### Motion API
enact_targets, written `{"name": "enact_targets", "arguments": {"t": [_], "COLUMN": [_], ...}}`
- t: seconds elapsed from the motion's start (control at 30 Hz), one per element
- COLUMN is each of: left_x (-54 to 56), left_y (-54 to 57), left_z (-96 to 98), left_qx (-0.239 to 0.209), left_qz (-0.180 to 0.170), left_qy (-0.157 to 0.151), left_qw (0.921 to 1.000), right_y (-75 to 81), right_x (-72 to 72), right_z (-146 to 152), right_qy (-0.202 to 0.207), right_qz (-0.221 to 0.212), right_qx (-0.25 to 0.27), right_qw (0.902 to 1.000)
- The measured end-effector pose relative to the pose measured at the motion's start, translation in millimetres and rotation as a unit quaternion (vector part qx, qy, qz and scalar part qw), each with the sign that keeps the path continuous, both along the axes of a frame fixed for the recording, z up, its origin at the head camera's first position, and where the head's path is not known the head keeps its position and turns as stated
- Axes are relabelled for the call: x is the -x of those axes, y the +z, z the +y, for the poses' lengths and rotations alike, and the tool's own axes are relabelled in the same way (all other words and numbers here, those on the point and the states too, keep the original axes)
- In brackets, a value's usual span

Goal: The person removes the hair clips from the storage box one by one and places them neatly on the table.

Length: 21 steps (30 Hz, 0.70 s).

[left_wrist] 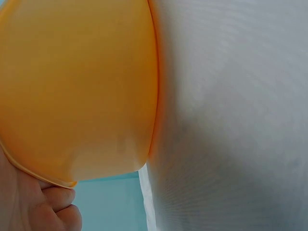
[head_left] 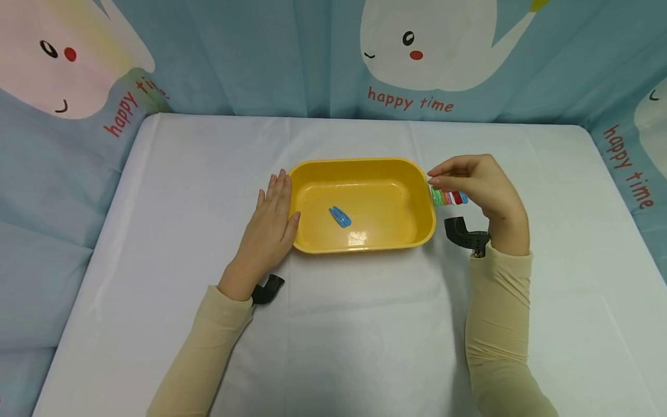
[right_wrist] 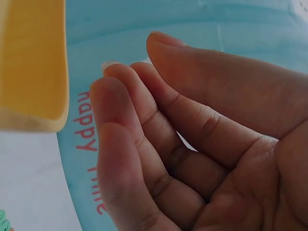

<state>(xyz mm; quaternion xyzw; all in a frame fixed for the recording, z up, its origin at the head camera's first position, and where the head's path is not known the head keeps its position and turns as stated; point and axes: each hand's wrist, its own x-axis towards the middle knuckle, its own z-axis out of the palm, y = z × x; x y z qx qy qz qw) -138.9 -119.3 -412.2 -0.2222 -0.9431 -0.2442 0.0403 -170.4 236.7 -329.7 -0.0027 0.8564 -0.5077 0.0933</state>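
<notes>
A yellow plastic tub sits on the white table, with blue snap hair clips lying on its floor. My left hand rests along the tub's left rim, its fingers straight. The left wrist view shows the tub's outer wall and curled-looking fingertips at its rim. Just beyond the tub's right end is my right hand, fingers gently bent and thumb apart from them. The right wrist view shows nothing between them. Below those fingertips lies a row of colourful hair clips, partly hidden by the hand.
A white cloth covers the table. Behind it hangs a blue curtain printed with white whales and red lettering. Black camera mounts stick out at both wrists.
</notes>
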Motion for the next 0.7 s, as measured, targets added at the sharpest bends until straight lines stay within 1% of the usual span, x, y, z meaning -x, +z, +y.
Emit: {"name": "enact_targets", "arguments": {"t": [0.23, 0.5, 0.7], "left_x": [0.1, 0.0, -0.4], "left_y": [0.6, 1.7, 1.6], "left_z": [0.8, 0.9, 0.0], "left_qx": [0.001, 0.008, 0.010], "left_qz": [-0.002, -0.010, -0.009], "left_qy": [0.001, 0.004, 0.004], "left_qw": [1.0000, 0.9999, 0.9999], "right_y": [1.6, 0.6, 0.2], "right_x": [-1.1, -0.9, -0.2], "right_z": [-5.0, -10.0, -13.0], "right_qy": [0.006, 0.019, 0.029], "right_qz": [-0.007, -0.004, -0.005], "right_qx": [-0.017, -0.020, -0.014], "right_qw": [0.9998, 0.9996, 0.9995]}}
